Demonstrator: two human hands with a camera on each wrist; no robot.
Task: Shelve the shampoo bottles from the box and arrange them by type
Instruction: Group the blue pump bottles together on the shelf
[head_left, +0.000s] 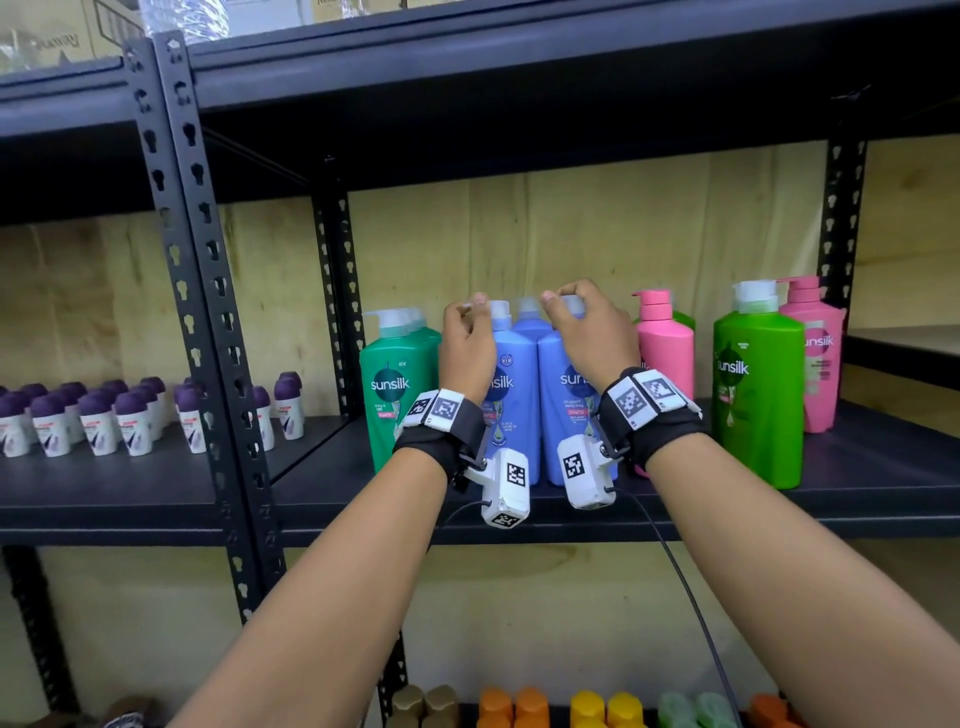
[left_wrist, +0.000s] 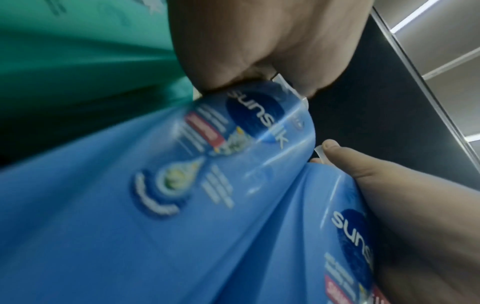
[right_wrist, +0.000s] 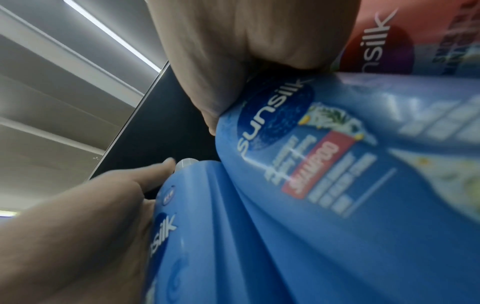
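Two blue Sunsilk shampoo bottles stand side by side on the black shelf (head_left: 857, 467). My left hand (head_left: 475, 312) curls round the pump top of the left blue bottle (head_left: 514, 379) (left_wrist: 155, 185). My right hand (head_left: 563, 306) grips the top of the right blue bottle (head_left: 566, 410) (right_wrist: 337, 185). A third blue bottle (head_left: 530, 319) stands behind them. To their left is a teal bottle (head_left: 397, 395), to their right a pink bottle (head_left: 667, 343), a bright green bottle (head_left: 756, 405) and another pink bottle (head_left: 821, 364). The wrist views are blurred.
Several small purple-capped bottles (head_left: 98, 415) fill the shelf bay on the left, past the perforated upright post (head_left: 202, 291). The shelf above (head_left: 519, 78) hangs low over the pumps. Orange, yellow and green bottles (head_left: 514, 706) line the shelf below.
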